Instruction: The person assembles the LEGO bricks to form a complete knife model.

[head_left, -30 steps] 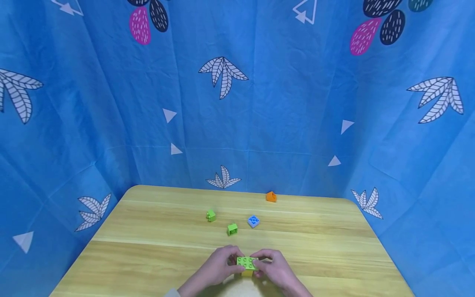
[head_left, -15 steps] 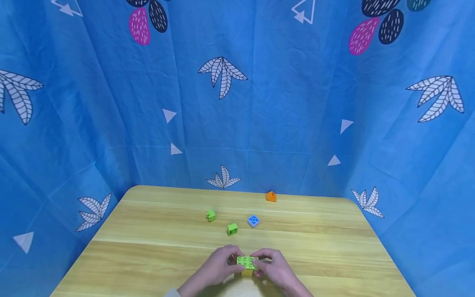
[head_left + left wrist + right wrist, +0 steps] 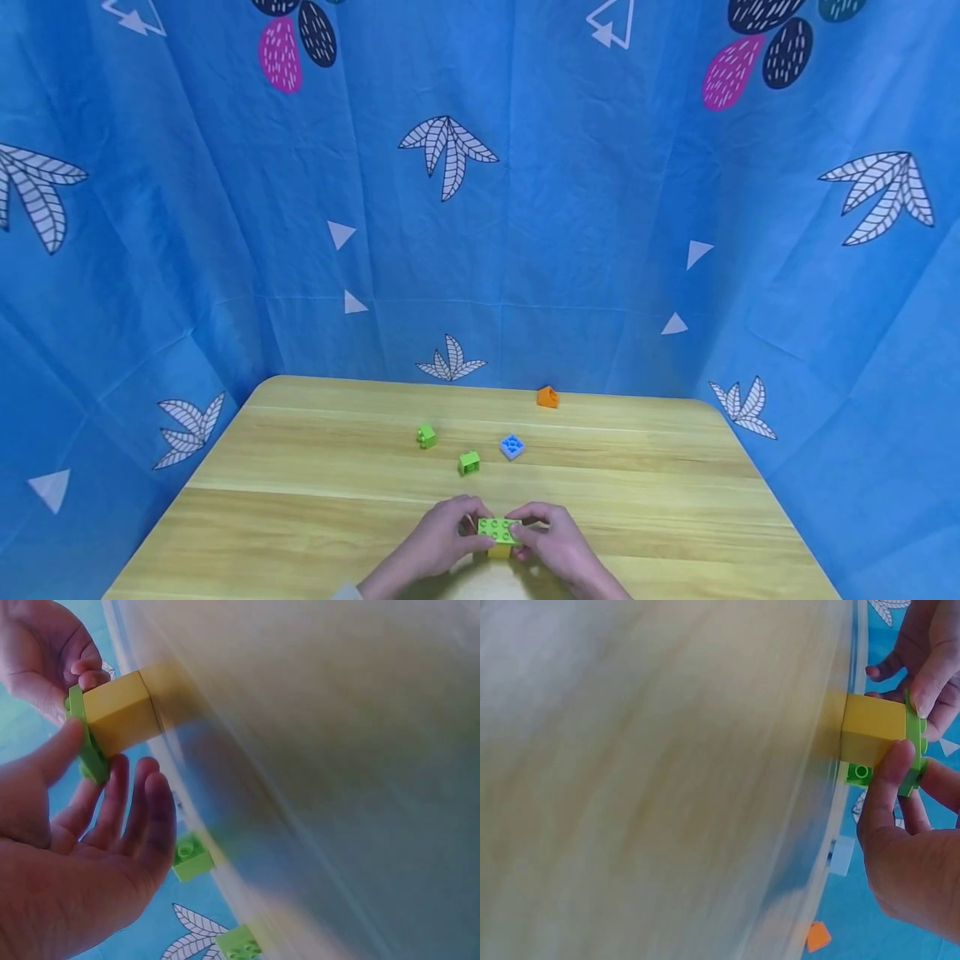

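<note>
A flat light-green toy brick (image 3: pixel 497 525) with several studs facing up lies on top of a yellow block (image 3: pixel 499 552), which stands on the table. My left hand (image 3: pixel 446 535) pinches the green brick's left end between thumb and fingers. From the other side, my right hand (image 3: pixel 557 543) holds its right end, thumb near the top corner. In the left wrist view the green brick (image 3: pixel 91 746) overhangs the yellow block (image 3: pixel 120 712), and the left hand's other fingers extend free beside it. The right wrist view shows the right thumb against the yellow block (image 3: pixel 874 727) by the green brick's edge.
Beyond the hands lie two small green bricks, one nearer (image 3: pixel 469 463) and one farther left (image 3: pixel 427 436). A blue brick (image 3: pixel 512 447) sits to their right, and an orange piece (image 3: pixel 548 397) near the far edge. Blue patterned cloth (image 3: pixel 570 250) surrounds the wooden table (image 3: pixel 315 467).
</note>
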A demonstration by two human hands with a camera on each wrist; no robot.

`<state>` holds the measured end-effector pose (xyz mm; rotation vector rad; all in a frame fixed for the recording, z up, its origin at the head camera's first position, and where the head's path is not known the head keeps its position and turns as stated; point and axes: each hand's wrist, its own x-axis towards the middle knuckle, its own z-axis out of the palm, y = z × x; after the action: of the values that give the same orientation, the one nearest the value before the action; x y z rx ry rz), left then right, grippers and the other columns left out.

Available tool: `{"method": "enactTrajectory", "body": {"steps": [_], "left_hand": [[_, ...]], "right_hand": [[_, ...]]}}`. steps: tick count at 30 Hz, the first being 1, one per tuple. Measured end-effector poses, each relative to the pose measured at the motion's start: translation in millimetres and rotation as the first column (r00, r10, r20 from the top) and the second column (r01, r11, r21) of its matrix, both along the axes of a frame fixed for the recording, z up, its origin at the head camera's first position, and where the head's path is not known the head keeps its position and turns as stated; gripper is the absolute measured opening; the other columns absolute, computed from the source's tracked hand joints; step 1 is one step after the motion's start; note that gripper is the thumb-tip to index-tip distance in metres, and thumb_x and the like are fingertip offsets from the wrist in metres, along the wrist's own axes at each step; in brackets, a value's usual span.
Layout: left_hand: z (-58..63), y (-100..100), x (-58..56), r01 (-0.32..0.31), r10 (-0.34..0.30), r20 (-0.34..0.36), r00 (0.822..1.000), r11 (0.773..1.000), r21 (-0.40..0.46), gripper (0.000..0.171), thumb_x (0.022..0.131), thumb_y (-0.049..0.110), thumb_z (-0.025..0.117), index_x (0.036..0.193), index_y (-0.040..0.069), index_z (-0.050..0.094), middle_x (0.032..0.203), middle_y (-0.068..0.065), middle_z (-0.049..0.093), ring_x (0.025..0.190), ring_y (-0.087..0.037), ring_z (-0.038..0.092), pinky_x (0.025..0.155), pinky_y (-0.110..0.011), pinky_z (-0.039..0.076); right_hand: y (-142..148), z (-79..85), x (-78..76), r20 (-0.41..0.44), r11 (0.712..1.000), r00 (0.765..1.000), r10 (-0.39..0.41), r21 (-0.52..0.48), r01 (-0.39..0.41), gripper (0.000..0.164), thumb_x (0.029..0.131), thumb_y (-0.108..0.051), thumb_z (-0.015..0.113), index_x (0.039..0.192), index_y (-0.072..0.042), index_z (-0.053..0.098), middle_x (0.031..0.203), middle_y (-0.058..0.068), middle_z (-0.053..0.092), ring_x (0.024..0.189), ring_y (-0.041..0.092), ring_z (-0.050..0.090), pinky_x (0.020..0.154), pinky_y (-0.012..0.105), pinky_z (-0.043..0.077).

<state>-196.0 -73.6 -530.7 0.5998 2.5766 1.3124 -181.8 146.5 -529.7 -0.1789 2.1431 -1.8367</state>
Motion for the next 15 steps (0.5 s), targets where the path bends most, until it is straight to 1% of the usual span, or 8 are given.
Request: {"method": "enactTrajectory", "body": {"steps": [11,15], "left_hand": [[-0.5,-0.3,-0.2,-0.002,0.002,0.023,1.0,1.0,0.001,0.021,0.087,0.027,0.083,0.104,0.02,0.071,0.09,0.01,0.062,0.079,-0.002,0.057,0.068,-0.021,0.05],[-0.9,-0.2,-0.8,-0.002,0.002,0.025,1.0,1.0,-0.009,0.021,0.087,0.028,0.082,0.104,0.022,0.071,0.091,0.011,0.062,0.08,-0.002,0.057,0.068,-0.021,0.05]], "right_hand": [[-0.4,-1.1,-1.1,0.008,1.0,1.0,0.005,-0.011,-0.005,0.023,0.095,-0.006,0.069,0.115,0.007,0.068,0.1,0.011,0.068,0.075,0.016,0.067,0.069,0.024,0.061],[0.6,-0.9,-1.1,0.004,1.0,1.0,0.001,0.0,-0.001,0.023,0.095,-0.006,0.069,0.115,0.006,0.069,0.1,0.01,0.068,0.075,0.016,0.067,0.069,0.025,0.06]]}}
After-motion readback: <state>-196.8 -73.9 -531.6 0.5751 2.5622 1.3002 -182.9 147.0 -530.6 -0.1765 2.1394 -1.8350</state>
